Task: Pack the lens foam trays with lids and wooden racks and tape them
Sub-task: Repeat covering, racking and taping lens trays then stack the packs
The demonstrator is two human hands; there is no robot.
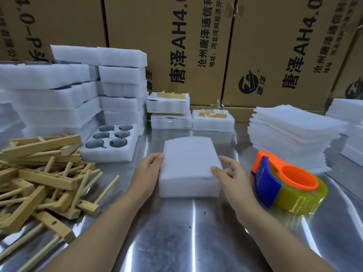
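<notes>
White foam lid [189,154] hides whatever the foam tray [188,188] holds.

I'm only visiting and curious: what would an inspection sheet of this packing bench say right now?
Surface: shiny metal table.
Job's things: lidded foam tray in the middle; open tray of lenses, wooden racks left; tape dispenser, foam lids right; taped packs behind.
Clutter: nothing seen.
Hands: left hand and right hand touch the lidded tray's edges.
Cables: nothing seen.
Surroundings: printed cardboard boxes behind.
</notes>
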